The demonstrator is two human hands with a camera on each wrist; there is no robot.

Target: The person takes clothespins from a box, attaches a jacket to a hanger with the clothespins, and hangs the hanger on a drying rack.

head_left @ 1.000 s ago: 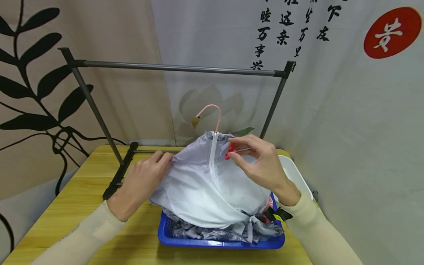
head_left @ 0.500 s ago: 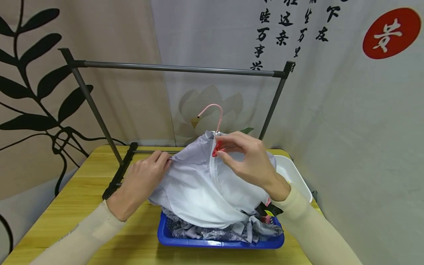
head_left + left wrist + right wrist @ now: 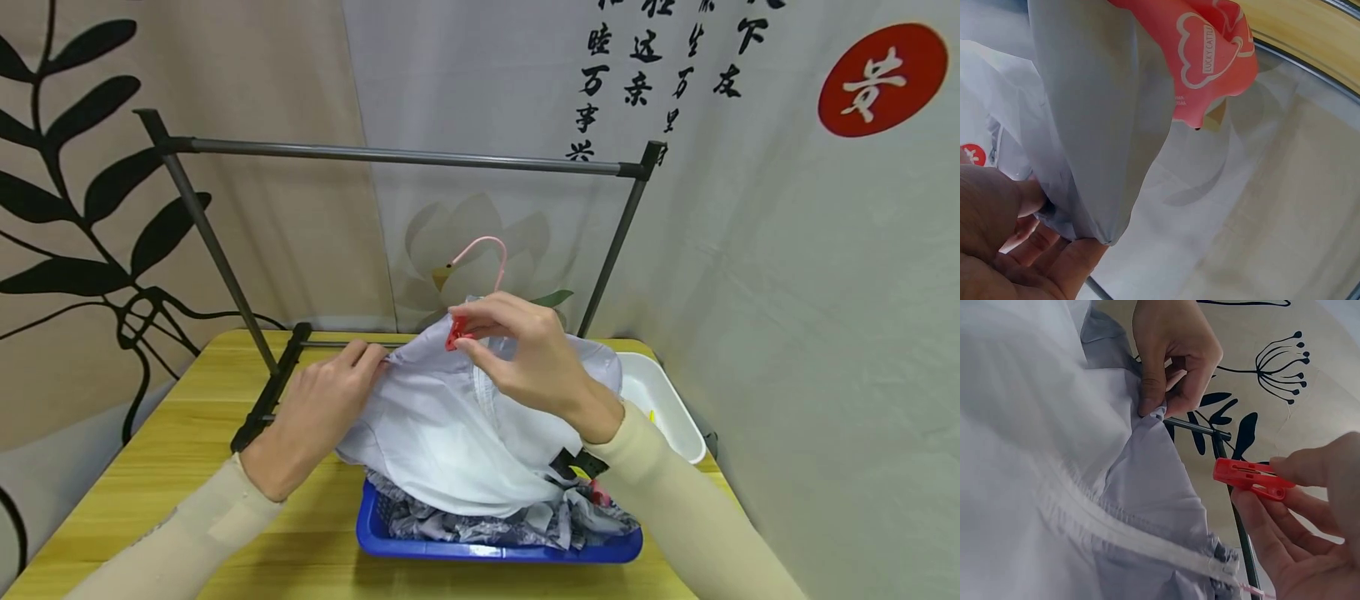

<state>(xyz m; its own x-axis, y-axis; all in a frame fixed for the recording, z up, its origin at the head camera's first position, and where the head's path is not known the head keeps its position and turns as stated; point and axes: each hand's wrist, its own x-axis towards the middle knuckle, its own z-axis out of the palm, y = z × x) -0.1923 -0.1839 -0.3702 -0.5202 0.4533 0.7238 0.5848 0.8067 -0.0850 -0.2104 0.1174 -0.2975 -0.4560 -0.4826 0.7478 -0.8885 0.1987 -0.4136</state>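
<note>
A pale grey, light jacket (image 3: 442,433) with a white front zipper hangs on a pink clothes hanger (image 3: 491,240), whose hook stands up from the collar. My left hand (image 3: 322,408) pinches the jacket's left-side shoulder; the left wrist view shows the cloth between thumb and fingers (image 3: 1075,265). Between the thumb and fingertips of my right hand (image 3: 532,358) is a red clothespin (image 3: 1250,478). It is in front of the jacket near the collar, apart from the pinched shoulder. In the head view my right hand hides part of the collar and zipper.
Below the jacket, a blue basket (image 3: 495,552) holds crumpled grey clothes (image 3: 450,523). Behind stands a dark metal rack (image 3: 390,154) on the wooden table (image 3: 187,417). At right lies a white tray (image 3: 671,408). Red printed cloth (image 3: 1210,62) appears in the left wrist view.
My right hand has moved leftward across the jacket with the red clothespin, from right of the zipper to left of it. The left hand has kept its place on the shoulder.
</note>
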